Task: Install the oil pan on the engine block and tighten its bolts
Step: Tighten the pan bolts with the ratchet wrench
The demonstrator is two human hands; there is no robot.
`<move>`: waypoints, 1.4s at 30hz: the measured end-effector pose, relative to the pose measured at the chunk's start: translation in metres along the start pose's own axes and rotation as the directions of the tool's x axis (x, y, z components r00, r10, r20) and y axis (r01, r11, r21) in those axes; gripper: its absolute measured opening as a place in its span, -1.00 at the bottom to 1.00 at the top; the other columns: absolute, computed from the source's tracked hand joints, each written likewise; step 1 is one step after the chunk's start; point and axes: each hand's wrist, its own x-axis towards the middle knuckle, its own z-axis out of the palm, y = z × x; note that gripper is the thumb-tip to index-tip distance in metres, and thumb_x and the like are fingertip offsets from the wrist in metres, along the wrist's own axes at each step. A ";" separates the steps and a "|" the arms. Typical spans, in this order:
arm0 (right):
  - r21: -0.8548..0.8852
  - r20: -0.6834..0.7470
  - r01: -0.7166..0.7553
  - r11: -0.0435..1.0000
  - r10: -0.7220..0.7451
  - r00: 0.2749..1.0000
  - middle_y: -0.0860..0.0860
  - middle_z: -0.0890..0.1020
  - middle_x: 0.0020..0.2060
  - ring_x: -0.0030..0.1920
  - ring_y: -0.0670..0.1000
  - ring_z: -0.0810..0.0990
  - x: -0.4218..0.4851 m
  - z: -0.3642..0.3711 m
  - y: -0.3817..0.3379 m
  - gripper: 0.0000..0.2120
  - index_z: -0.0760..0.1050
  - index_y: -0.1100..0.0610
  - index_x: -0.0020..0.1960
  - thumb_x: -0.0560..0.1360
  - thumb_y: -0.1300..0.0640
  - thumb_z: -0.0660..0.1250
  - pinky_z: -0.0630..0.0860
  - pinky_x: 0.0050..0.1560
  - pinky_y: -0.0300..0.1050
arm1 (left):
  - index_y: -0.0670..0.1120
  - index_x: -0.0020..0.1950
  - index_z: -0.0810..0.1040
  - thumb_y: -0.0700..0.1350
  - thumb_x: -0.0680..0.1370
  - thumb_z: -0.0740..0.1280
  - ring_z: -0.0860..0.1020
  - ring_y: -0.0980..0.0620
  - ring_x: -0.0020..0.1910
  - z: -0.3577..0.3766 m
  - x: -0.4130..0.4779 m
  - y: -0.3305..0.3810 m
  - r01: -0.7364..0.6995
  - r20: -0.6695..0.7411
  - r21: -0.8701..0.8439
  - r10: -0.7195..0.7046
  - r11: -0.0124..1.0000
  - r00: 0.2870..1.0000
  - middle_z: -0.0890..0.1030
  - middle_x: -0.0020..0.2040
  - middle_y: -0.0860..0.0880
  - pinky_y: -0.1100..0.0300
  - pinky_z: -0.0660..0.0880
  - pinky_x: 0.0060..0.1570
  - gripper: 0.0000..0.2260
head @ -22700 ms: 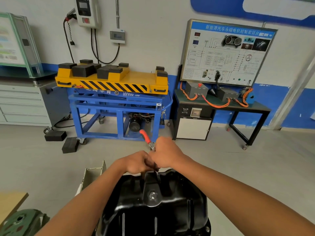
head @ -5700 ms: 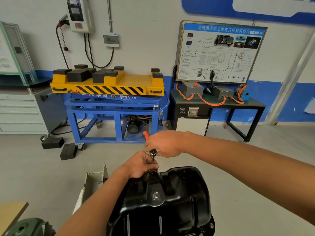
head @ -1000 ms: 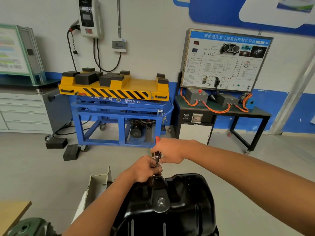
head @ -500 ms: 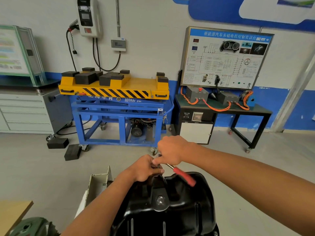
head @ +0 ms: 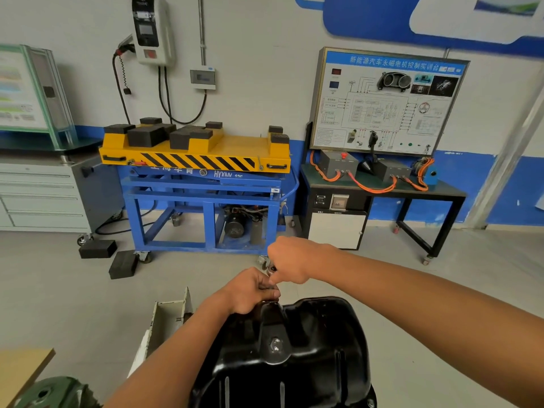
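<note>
From the head camera, the black oil pan (head: 294, 357) fills the bottom middle of the view, its glossy outer shell facing up and a silver bolt head (head: 275, 346) set on the raised ridge along its middle; what it rests on is hidden beneath it. The left hand (head: 253, 290) sits at the pan's far rim, fingers curled down round the lower end of a metal tool (head: 271, 270), of which only a short shiny piece shows between the two hands. The right hand (head: 291, 260) is just above and beyond it, clenched in a fist over the tool's upper part, so the handle is covered. A pale open box (head: 167, 316) stands just left of the pan. In the bottom left corner lie the corner of a wooden worktop (head: 20, 366) and a green metal part (head: 53, 393). Across the grey floor (head: 73, 304), against the wall, stands a blue-framed cart (head: 206, 198) with a yellow striped top carrying black blocks, and two loose black blocks (head: 97, 248) lie by its left front wheel. A grey drawer cabinet (head: 38, 198) is to its left, a black table (head: 412, 195) with orange cables and a wiring panel (head: 385, 101) to its right, and a wall charger (head: 151, 28) hangs above
</note>
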 end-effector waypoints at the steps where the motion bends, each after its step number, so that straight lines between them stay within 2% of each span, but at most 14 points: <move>1: -0.016 0.010 0.015 1.000 -0.014 1.000 0.04 0.34 -0.41 -0.39 0.03 0.34 0.000 -0.001 0.000 -0.56 0.30 0.16 -0.35 0.57 0.00 0.39 0.25 -0.40 -0.08 | -0.23 -0.03 0.71 -0.20 0.55 0.45 0.66 0.03 -0.09 0.000 0.000 0.000 0.000 0.001 0.003 0.000 1.000 1.000 0.72 -0.06 -0.18 0.20 0.55 0.09 -0.90; 4: -0.085 0.051 0.085 0.993 -0.081 0.995 0.03 0.41 -0.32 -0.17 0.12 0.46 0.001 -0.001 0.000 -0.83 0.50 0.22 -0.08 0.60 0.12 0.33 0.37 -0.27 -0.02 | -0.23 -0.04 0.72 -0.19 0.56 0.45 0.66 -0.01 -0.07 0.000 0.001 -0.001 0.014 -0.002 0.018 -0.014 1.000 1.000 0.72 -0.06 -0.18 0.14 0.56 0.11 -0.89; 6: -0.068 0.082 0.120 0.990 -0.114 0.990 0.09 0.45 -0.21 -0.11 0.17 0.48 0.002 0.001 0.001 -0.97 0.44 0.19 -0.02 0.59 0.25 0.29 0.47 -0.16 0.09 | -0.24 -0.03 0.71 -0.20 0.56 0.44 0.64 0.02 -0.09 0.000 0.001 -0.001 0.017 -0.006 0.016 -0.017 1.000 1.000 0.72 -0.05 -0.19 0.11 0.56 0.12 -0.88; 12: 0.041 0.142 0.134 0.990 -0.139 0.980 0.21 0.54 0.00 -0.05 0.24 0.56 0.002 0.009 0.003 -0.78 0.37 0.17 0.04 0.48 0.42 0.25 0.51 0.02 0.27 | -0.25 -0.01 0.71 -0.19 0.57 0.43 0.64 0.05 -0.08 -0.001 0.001 -0.001 0.029 0.002 0.010 -0.029 1.000 1.000 0.72 -0.03 -0.18 0.17 0.55 0.12 -0.87; 16: 0.087 0.111 0.121 0.989 -0.130 0.985 0.14 0.52 -0.08 -0.10 0.14 0.52 -0.002 0.002 0.012 -0.89 0.43 0.21 0.11 0.60 0.24 0.25 0.50 -0.01 0.17 | -0.23 -0.01 0.71 -0.18 0.58 0.42 0.65 0.06 -0.09 0.000 0.001 -0.001 0.047 0.000 0.002 -0.047 0.999 0.999 0.73 -0.05 -0.14 0.19 0.55 0.11 -0.87; 20: -0.037 0.051 0.089 0.995 -0.087 0.995 0.04 0.55 -0.09 -0.05 0.10 0.52 -0.007 -0.006 0.015 -0.74 0.54 0.15 0.17 0.64 -0.01 0.25 0.52 -0.02 0.08 | -0.24 -0.01 0.70 -0.19 0.59 0.40 0.65 0.05 -0.10 0.000 0.001 0.001 0.061 -0.016 -0.020 -0.062 0.998 0.998 0.73 -0.06 -0.13 0.12 0.55 0.11 -0.87; 22: -0.084 0.028 0.067 0.994 -0.065 0.997 0.03 0.53 -0.15 -0.08 0.12 0.52 -0.008 -0.004 0.014 -0.74 0.53 0.14 0.10 0.64 -0.04 0.23 0.51 -0.10 0.05 | -0.25 0.00 0.69 -0.20 0.59 0.40 0.64 0.04 -0.10 0.001 0.001 0.002 0.057 -0.013 -0.024 -0.057 0.998 0.998 0.73 -0.06 -0.15 0.09 0.55 0.13 -0.87; 25: -0.110 -0.027 0.058 0.992 -0.061 0.998 -0.04 0.33 -0.32 -0.18 0.11 0.42 -0.009 0.002 0.009 -0.81 0.41 0.04 -0.06 0.64 -0.05 0.23 0.34 -0.23 -0.02 | -0.26 -0.02 0.69 -0.20 0.58 0.41 0.65 0.01 -0.09 0.001 0.000 0.003 0.052 -0.017 -0.011 -0.052 0.999 0.998 0.73 -0.08 -0.12 0.06 0.54 0.16 -0.86; 30: -0.081 -0.117 0.007 0.997 -0.017 0.993 0.02 0.39 -0.20 -0.12 0.15 0.49 -0.006 0.011 -0.006 -0.74 0.47 0.14 0.13 0.62 -0.04 0.22 0.31 -0.24 -0.03 | -0.22 -0.05 0.70 -0.18 0.57 0.43 0.68 -0.13 -0.02 0.000 -0.003 0.005 0.035 -0.021 0.015 -0.035 0.999 0.999 0.73 -0.09 -0.16 0.03 0.55 0.14 -0.88; 33: 0.017 -0.122 -0.055 0.998 0.057 0.991 0.05 0.42 -0.15 -0.11 0.15 0.52 -0.004 0.013 -0.015 -0.74 0.45 0.16 0.09 0.64 -0.04 0.22 0.41 -0.22 0.02 | -0.15 -0.10 0.70 -0.18 0.57 0.42 0.65 0.04 -0.17 -0.002 -0.004 0.005 0.023 -0.009 0.026 -0.023 0.999 1.000 0.72 -0.16 -0.11 0.11 0.54 -0.01 -0.91; 35: 0.072 -0.117 -0.091 0.993 0.099 0.988 0.05 0.41 -0.19 -0.14 0.14 0.51 -0.002 0.014 -0.018 -0.76 0.43 0.16 -0.02 0.64 -0.02 0.23 0.42 -0.24 0.02 | 0.05 -0.27 0.65 -0.20 0.58 0.41 0.52 0.28 -0.35 -0.002 -0.005 0.006 0.030 0.004 0.025 -0.030 0.999 1.000 0.64 -0.38 0.14 0.33 0.44 -0.24 -0.75; 37: 0.145 -0.112 -0.139 0.980 0.156 0.981 0.05 0.39 -0.26 -0.21 0.14 0.50 0.001 0.015 -0.019 -0.74 0.36 0.14 -0.18 0.62 0.04 0.27 0.38 -0.32 -0.02 | 0.14 -0.41 0.58 -0.22 0.58 0.39 0.44 0.31 -0.46 -0.002 -0.004 0.006 0.030 0.016 0.044 -0.031 0.999 0.999 0.52 -0.49 0.25 0.47 0.33 -0.32 -0.59; 39: 0.210 -0.096 -0.194 0.958 0.218 0.971 0.07 0.42 -0.33 -0.28 0.15 0.50 0.004 0.015 -0.020 -0.72 0.33 0.14 -0.29 0.55 0.16 0.32 0.33 -0.40 -0.07 | 0.07 -0.34 0.65 -0.21 0.57 0.41 0.42 0.25 -0.42 -0.002 -0.002 0.004 0.031 0.023 0.061 -0.033 0.998 0.999 0.56 -0.43 0.17 0.39 0.37 -0.27 -0.69; 42: 0.294 -0.040 -0.268 0.917 0.292 0.956 0.10 0.49 -0.44 -0.41 0.10 0.48 0.008 0.014 -0.023 -0.78 0.39 0.16 -0.35 0.40 0.35 0.33 0.29 -0.50 -0.13 | -0.23 -0.09 0.67 -0.24 0.56 0.40 0.49 0.03 -0.23 -0.003 -0.002 0.003 0.051 0.016 0.065 -0.052 0.997 0.998 0.66 -0.17 -0.25 -0.03 0.51 -0.05 -0.92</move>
